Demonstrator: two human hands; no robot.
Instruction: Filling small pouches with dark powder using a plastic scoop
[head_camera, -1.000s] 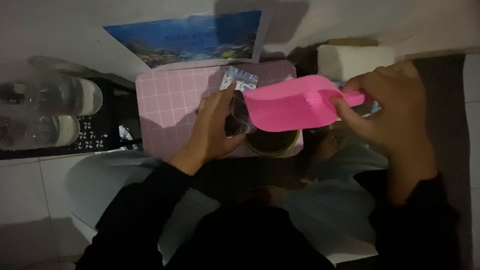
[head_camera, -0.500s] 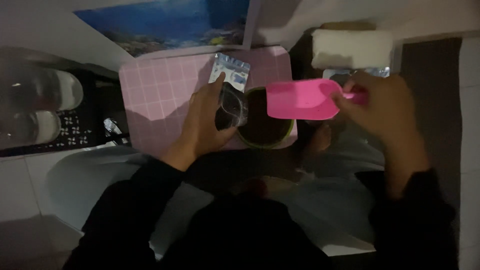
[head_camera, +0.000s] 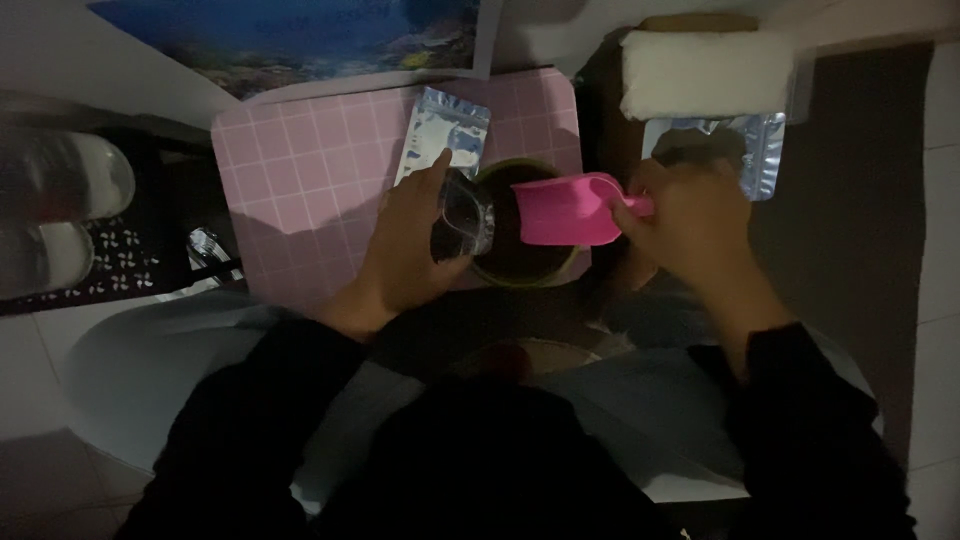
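Pink scoop (head_camera: 568, 208) now drops over the green bowl (head_camera: 522, 262), right hand (head_camera: 690, 222) fingers clamped on its handle, left hand (head_camera: 415, 250) fingers gripping a clear cup (head_camera: 466, 216) beside it.

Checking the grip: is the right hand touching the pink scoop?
Touching. The head view shows the right hand closed round the handle of the pink scoop, no gap, above the bowl.

left hand (head_camera: 410, 240): curled, gripping | right hand (head_camera: 690, 225): fist closed, gripping
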